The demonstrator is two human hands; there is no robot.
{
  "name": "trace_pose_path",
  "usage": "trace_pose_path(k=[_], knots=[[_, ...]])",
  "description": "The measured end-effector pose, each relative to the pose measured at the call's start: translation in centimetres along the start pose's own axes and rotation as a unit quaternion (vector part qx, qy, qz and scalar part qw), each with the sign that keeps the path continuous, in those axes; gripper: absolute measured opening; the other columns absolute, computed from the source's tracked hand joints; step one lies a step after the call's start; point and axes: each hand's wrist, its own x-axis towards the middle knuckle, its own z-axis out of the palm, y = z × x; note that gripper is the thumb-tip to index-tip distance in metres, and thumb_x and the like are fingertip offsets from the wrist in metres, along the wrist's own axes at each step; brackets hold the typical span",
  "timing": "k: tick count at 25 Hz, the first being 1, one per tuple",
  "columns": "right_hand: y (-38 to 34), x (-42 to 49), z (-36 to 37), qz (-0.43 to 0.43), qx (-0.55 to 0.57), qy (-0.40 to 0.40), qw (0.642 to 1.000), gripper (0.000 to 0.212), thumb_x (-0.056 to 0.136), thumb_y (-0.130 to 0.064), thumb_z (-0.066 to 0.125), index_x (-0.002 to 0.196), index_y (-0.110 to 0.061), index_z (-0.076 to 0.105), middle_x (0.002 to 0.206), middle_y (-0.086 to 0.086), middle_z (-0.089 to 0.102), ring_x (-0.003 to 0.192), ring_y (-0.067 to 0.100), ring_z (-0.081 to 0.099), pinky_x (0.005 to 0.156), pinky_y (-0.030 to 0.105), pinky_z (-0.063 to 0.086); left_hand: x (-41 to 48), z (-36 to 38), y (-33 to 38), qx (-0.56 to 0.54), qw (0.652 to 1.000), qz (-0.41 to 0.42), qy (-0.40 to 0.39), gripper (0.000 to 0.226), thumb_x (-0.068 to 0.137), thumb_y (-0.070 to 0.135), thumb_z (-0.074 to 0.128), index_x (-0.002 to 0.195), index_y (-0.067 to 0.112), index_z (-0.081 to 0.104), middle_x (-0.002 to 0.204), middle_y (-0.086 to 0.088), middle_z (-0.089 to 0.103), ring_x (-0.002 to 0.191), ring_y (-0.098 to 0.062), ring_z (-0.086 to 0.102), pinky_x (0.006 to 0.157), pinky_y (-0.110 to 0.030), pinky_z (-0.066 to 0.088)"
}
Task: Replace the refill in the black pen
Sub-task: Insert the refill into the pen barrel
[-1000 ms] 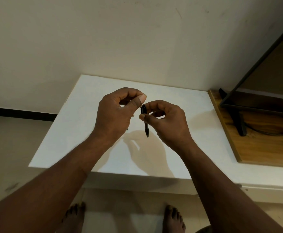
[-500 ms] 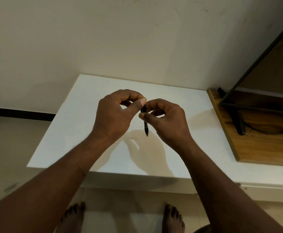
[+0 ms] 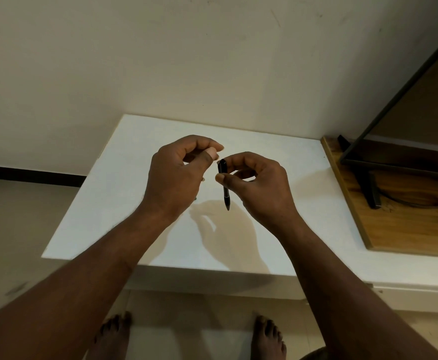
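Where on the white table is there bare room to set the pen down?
The table is bare left of the left hand, along the wall behind both hands, and between the right hand and the wooden board. The board is crowded: a black stand and cable sit on it.

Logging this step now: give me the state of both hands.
Left hand: closed, thumb against forefinger; whether it holds anything cannot be told.
Right hand: pinching the black pen, tip down.
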Motion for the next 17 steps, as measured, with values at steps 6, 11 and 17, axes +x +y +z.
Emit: trace_pose_path(k=[6, 11, 17], knots=[[0.0, 0.1, 0.0, 0.005, 0.01, 0.003, 1.0, 0.017, 0.088, -0.02, 0.084, 0.104, -0.025, 0.079, 0.095, -0.014, 0.079, 0.084, 0.004, 0.072, 0.069, 0.023, 0.049, 0.0, 0.2, 0.1, 0.005, 1.0, -0.009, 0.007, 0.017, 0.098, 0.017, 0.065, 0.103, 0.026, 0.079, 0.096, 0.014, 0.077, 0.09, -0.008, 0.07, 0.068, -0.027, 0.06], [0.1, 0.3, -0.3, 0.017, 0.042, 0.016, 0.999, 0.029, 0.088, -0.019, 0.085, 0.114, -0.026, 0.076, 0.097, -0.009, 0.078, 0.083, 0.007, 0.073, 0.072, 0.021, 0.055, -0.1, 0.4, -0.4, 0.039, 0.998, -0.042, 0.005, 0.016, 0.098, 0.021, 0.066, 0.105, 0.029, 0.078, 0.096, 0.015, 0.077, 0.092, -0.009, 0.07, 0.085, -0.045, 0.062], [0.5, 0.7, -0.8, 0.026, 0.061, 0.041, 0.997, 0.028, 0.088, -0.022, 0.085, 0.113, -0.03, 0.077, 0.097, -0.009, 0.079, 0.08, 0.008, 0.071, 0.073, 0.027, 0.057, 0.0, 0.6, -1.3, 0.072, 0.994, -0.078, -0.002, 0.016, 0.097, 0.023, 0.067, 0.105, 0.034, 0.076, 0.096, 0.014, 0.075, 0.088, -0.005, 0.069, 0.082, -0.047, 0.062]])
